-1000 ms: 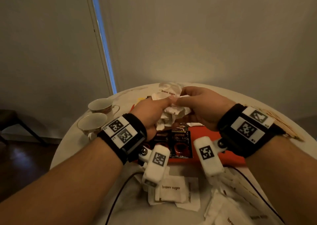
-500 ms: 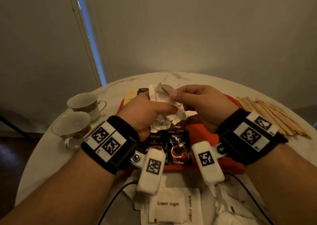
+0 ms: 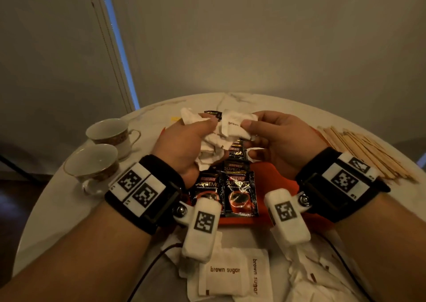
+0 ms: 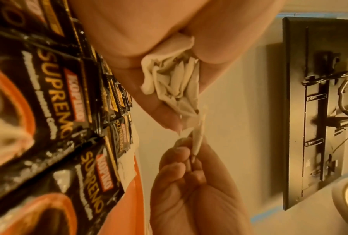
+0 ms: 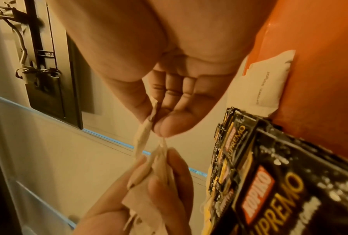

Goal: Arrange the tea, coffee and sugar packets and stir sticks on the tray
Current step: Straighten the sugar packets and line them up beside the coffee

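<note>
Gripping a crumpled bunch of white sugar packets in my left hand, I hold them raised above the orange tray, fingers and thumb curled round the bundle. My right hand pinches a single brown sugar packet between thumb and forefinger, its printed face turned up and its near edge touching the bunch in my left hand. The right wrist view shows that packet edge-on between my fingertips, with the other fingers loosely bent behind it. Both hands sit close together over the far half of the tray.

On the tray, black coffee sachets lie in an overlapping line running from the near edge away under my hands, two side by side at the near end. One white sugar packet lies flat on the tray beside the far end of that line, seen from the right wrist.

Left of the tray, two teacups stand on the tabletop, one behind the other, well apart from the tray. Right of the tray, a heap of wooden stir sticks lies on the tabletop, fanned out and not touching the tray. On the near side of the tray, loose brown sugar packets lie flat on the tabletop, some overlapping, with more white packets scattered beside them to the right. Dark cables run from my wristbands across that near part of the tabletop.
</note>
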`<state>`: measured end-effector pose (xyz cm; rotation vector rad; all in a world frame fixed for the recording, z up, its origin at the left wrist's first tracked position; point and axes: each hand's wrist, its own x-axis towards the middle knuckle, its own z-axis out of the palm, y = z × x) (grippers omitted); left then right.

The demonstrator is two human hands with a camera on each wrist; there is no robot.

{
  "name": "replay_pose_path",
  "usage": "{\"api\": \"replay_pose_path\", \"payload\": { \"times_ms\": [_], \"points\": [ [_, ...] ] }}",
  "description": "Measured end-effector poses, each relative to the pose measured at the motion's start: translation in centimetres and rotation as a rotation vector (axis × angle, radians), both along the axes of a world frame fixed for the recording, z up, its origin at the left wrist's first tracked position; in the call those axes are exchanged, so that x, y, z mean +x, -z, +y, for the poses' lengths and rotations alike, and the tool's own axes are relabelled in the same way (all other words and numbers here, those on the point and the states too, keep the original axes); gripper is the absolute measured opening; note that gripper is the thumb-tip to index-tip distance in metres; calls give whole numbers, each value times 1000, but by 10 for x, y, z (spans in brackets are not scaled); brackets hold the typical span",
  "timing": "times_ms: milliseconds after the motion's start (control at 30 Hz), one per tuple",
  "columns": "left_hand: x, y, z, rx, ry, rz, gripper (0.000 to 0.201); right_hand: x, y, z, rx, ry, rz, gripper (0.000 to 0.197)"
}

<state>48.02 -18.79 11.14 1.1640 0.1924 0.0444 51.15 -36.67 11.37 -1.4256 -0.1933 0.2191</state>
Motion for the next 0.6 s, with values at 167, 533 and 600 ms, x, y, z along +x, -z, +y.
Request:
{"api": "replay_pose_path", "payload": {
  "times_ms": [167, 533, 600],
  "points": [
    [-2, 5, -5, 72, 69, -122, 56, 2, 2, 1, -43, 20, -37, 24],
    [4, 4, 7, 21, -50, -85, 44, 21, 4, -26, -196, 315, 144, 11],
    [5, 3, 10, 0, -69, -84, 45, 23, 11, -35, -267, 342, 265, 15]
  ]
}}
